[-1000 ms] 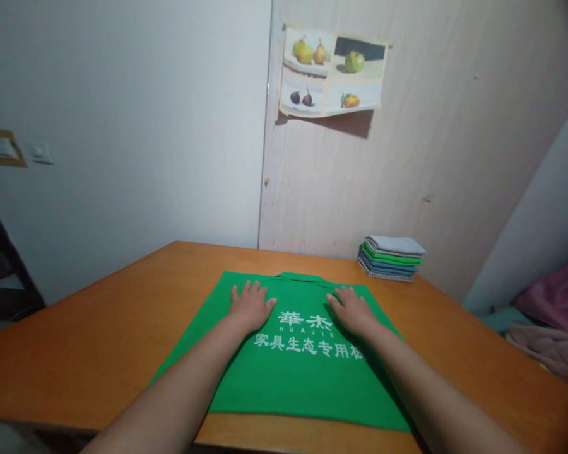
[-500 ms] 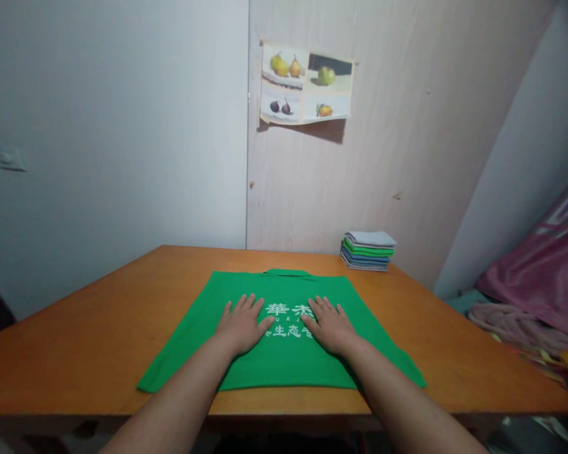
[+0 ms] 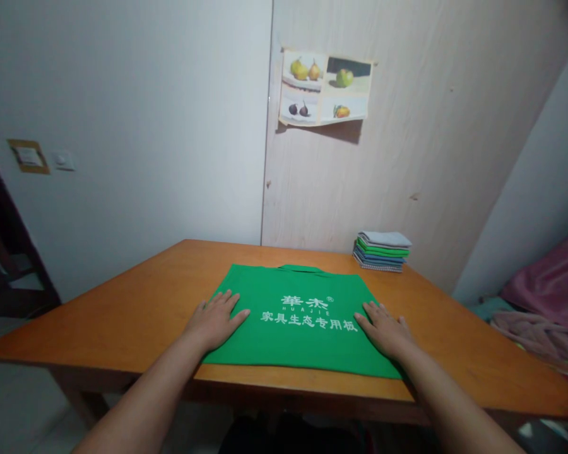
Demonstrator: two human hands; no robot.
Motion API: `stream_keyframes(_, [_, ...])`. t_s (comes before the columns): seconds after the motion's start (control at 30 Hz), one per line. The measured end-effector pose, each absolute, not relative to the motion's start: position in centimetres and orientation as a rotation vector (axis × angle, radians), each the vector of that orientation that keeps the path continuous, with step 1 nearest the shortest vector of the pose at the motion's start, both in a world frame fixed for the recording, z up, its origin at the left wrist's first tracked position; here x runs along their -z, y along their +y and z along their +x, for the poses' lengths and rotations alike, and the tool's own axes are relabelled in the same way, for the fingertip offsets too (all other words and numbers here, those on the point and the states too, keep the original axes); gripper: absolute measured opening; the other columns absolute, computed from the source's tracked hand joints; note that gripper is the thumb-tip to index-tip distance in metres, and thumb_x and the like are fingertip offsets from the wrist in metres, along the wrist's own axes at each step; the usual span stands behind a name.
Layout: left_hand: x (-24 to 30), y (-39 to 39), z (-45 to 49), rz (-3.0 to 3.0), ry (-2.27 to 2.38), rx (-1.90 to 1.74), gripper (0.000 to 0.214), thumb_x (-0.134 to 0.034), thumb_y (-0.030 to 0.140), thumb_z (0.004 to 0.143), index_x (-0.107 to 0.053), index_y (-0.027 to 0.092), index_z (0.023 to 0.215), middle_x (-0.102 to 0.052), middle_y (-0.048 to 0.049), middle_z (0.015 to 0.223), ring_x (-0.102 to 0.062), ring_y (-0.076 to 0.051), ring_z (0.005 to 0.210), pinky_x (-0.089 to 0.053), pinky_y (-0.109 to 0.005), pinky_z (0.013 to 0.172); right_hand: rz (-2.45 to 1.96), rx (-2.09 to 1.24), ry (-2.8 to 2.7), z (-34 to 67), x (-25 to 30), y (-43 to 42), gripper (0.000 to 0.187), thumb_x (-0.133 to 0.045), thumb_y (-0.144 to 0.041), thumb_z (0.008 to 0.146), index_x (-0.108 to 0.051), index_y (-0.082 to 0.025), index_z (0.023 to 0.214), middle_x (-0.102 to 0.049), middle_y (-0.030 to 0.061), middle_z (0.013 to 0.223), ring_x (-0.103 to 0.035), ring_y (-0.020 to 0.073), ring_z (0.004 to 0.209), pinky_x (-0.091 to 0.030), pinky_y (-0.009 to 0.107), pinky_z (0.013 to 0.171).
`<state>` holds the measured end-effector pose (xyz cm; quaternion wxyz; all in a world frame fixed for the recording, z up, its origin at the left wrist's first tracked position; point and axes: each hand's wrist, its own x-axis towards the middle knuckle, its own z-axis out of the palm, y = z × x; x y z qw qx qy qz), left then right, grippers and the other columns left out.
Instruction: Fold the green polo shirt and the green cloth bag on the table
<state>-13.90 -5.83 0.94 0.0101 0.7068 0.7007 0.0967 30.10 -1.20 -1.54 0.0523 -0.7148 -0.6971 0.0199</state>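
A green shirt (image 3: 284, 347) lies flat on the wooden table, its collar toward the wall and white lettering across its back. My left hand (image 3: 215, 321) rests palm down on the shirt's left side edge, fingers spread. On the opposite edge my right hand (image 3: 385, 328) lies flat too, its fingers stretched toward the back of the table. Neither hand grips the cloth. My forearms cover the front corners of the shirt.
A stack of folded clothes (image 3: 382, 252) stands at the table's back right. The orange-brown table (image 3: 146, 309) reaches the wall, where a fruit picture print (image 3: 325, 88) hangs. Pink fabric (image 3: 551, 277) is heaped off to the right.
Both hands have slid outward from the shirt's middle to its side edges, uncovering the full lettering. The camera view has turned slightly left.
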Motion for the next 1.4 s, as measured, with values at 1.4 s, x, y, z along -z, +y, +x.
stream_keyframes(1.4, [-0.1, -11.0, -13.7, 2.286, 2.072, -0.352, 0.077, -0.036, 0.074, 0.089, -0.039, 0.029, 0.151, -0.028, -0.0033, 0.16, -0.019, -0.029, 0.15, -0.012, -0.052, 0.121, -1.979, 0.042, -2.218, 31.6, 3.0, -8.7, 0.074, -0.028, -0.068, 0.093, -0.036, -0.024, 0.153, -0.031, 0.0039, 0.159, -0.017, 0.0273, 0.15, -0.013, 0.059, 0.12])
